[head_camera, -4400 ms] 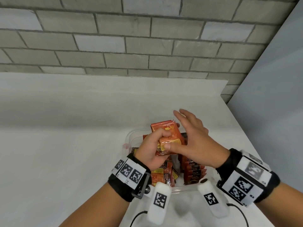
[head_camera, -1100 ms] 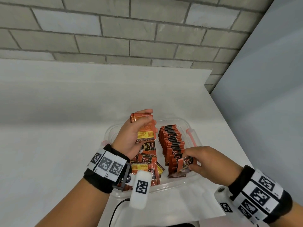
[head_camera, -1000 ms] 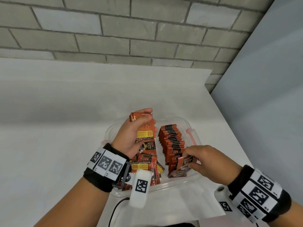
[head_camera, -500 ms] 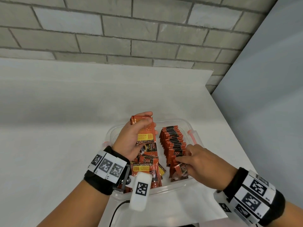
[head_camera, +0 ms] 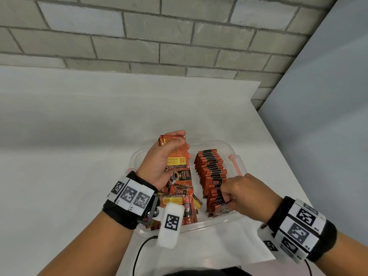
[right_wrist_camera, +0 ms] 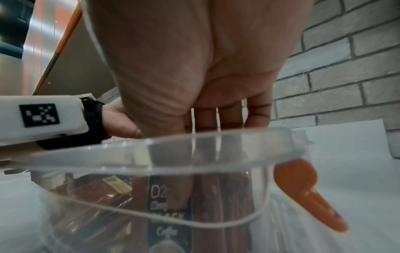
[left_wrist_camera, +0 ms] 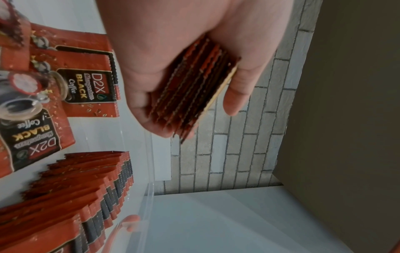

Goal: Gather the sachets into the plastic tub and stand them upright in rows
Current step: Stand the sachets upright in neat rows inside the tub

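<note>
Head view: right hand [head_camera: 246, 193] fingers now tuck a sachet [head_camera: 221, 209] into the row [head_camera: 211, 168]; left hand [head_camera: 159, 164] keeps gripping its stack [head_camera: 177, 154].

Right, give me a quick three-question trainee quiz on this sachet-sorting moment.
1. True or false: the left hand holds a stack of orange sachets.
2. The upright row of orange-and-black sachets stands on which side of the clear plastic tub? A) the person's left B) the person's right
3. Fill in: the right hand works at the ____ end of that row.

Key: 1 true. 2 B. 3 near; its fingers curl onto the sachets there.
</note>
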Tool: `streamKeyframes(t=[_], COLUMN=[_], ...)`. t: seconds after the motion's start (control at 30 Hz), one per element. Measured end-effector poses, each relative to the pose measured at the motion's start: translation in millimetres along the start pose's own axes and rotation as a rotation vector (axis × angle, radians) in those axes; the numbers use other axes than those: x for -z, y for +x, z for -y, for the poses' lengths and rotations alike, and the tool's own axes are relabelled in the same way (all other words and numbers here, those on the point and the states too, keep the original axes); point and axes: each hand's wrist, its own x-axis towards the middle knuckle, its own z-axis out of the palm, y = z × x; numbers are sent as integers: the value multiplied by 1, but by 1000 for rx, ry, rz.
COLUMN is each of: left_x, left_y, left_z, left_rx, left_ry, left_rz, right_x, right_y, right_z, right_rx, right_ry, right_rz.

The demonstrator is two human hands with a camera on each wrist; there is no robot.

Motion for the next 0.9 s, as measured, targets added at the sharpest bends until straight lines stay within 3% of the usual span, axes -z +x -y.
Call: streamKeyframes(t=[0.9], left_x=[-4], left_y=[-2], left_z=[4], left_rx=[44], left_ry=[-16], left_rz=[0], right_x=[3], right_y=[9], right_z=[3], right_rx=[-25], right_ry=[-71], right_rz=[43])
